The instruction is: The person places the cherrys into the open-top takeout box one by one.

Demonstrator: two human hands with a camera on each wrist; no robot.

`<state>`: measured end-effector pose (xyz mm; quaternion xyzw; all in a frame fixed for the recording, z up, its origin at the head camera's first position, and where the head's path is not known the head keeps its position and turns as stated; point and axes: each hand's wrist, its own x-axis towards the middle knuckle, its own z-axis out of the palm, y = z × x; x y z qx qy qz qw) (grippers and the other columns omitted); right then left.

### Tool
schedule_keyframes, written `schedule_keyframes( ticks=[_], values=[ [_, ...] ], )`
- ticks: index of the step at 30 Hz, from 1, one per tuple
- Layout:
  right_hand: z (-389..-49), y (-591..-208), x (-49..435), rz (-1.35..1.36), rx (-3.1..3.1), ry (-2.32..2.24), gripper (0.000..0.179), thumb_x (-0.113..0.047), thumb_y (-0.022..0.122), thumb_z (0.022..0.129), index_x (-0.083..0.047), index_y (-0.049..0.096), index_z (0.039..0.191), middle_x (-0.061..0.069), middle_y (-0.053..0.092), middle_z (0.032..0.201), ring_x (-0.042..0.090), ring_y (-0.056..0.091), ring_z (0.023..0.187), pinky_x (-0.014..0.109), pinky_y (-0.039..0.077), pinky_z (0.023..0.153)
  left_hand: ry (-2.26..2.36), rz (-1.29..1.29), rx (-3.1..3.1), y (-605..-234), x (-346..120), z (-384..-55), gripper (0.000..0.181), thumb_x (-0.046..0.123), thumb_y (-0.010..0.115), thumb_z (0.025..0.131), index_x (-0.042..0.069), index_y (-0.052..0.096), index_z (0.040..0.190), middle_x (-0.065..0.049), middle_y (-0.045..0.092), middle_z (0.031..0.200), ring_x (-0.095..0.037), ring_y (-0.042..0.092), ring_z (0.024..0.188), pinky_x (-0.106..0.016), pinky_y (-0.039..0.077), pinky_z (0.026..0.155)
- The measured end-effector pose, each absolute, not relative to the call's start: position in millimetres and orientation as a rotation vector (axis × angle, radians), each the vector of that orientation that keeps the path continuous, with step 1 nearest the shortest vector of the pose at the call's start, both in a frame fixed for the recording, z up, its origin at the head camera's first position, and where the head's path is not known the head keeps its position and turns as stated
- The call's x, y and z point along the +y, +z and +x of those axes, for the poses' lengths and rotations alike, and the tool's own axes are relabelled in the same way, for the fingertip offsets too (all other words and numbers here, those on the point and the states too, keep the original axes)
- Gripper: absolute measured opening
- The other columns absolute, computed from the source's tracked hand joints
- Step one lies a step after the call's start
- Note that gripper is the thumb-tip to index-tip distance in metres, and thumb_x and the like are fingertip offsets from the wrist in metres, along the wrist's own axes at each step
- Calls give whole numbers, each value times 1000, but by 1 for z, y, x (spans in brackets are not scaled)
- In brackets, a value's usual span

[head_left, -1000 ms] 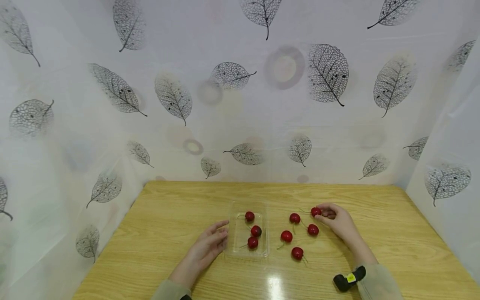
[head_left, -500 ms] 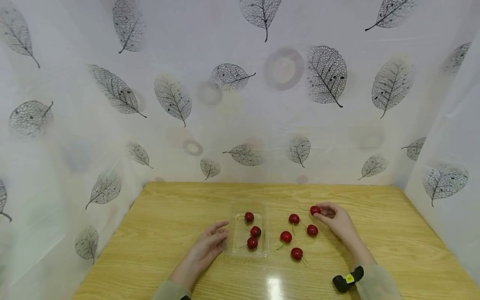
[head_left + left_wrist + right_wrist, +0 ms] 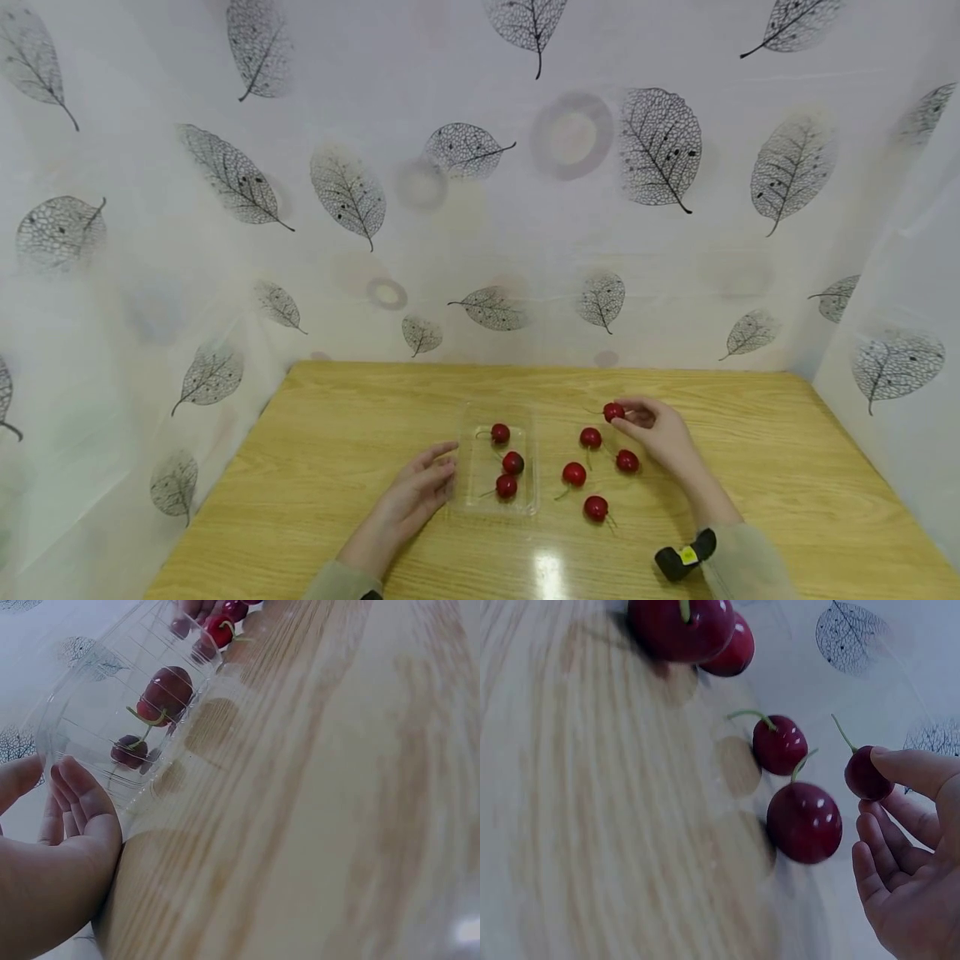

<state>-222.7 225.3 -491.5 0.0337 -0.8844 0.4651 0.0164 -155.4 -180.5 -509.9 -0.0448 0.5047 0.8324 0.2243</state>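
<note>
My right hand (image 3: pixel 660 433) pinches a dark red cherry (image 3: pixel 613 412) between thumb and fingertips, its thin green stem pointing left. In the right wrist view this held cherry (image 3: pixel 868 774) shows beside two other cherries, the nearer cherry (image 3: pixel 804 823) and one behind it (image 3: pixel 780 745). My left hand (image 3: pixel 412 496) rests with relaxed fingers against the left side of a clear plastic box (image 3: pixel 536 492). Inside that box lie three cherries, among them a top cherry (image 3: pixel 500 433) and a lower cherry (image 3: pixel 506 487). The left wrist view shows fingertips right at the box wall (image 3: pixel 49 742).
Between the box and my right hand, several loose cherries lie on the wooden table (image 3: pixel 360 417), including one at the front (image 3: pixel 596 508) and one at the right (image 3: pixel 627 461). A leaf-printed white sheet (image 3: pixel 510 208) hangs behind and beside the table.
My right hand has moved left and slightly back with the pinched cherry. The left hand, the box and the loose cherries stay where they were.
</note>
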Motion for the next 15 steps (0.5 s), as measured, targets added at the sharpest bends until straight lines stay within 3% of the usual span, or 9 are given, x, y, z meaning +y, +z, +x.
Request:
schedule_keyframes(
  ticks=[9, 15],
  values=[
    [-218, -480, 207, 169, -2731, 1477, 38, -17, 77, 99, 0, 69, 131, 19, 72, 119, 18, 67, 103, 15, 54, 85, 2291, -113, 1404, -510, -179, -156, 43, 1, 53, 109, 6, 46, 151, 5, 58, 110, -3, 61, 96, -18, 54, 89],
    [-215, -474, 195, 199, -2708, 1509, 37, -15, 79, 97, 0, 70, 130, 17, 73, 115, 17, 66, 101, 16, 55, 86, 2296, -117, 1405, -508, -178, -155, 43, 1, 54, 108, 6, 46, 150, 5, 57, 110, -3, 60, 95, -17, 53, 89]
  ],
)
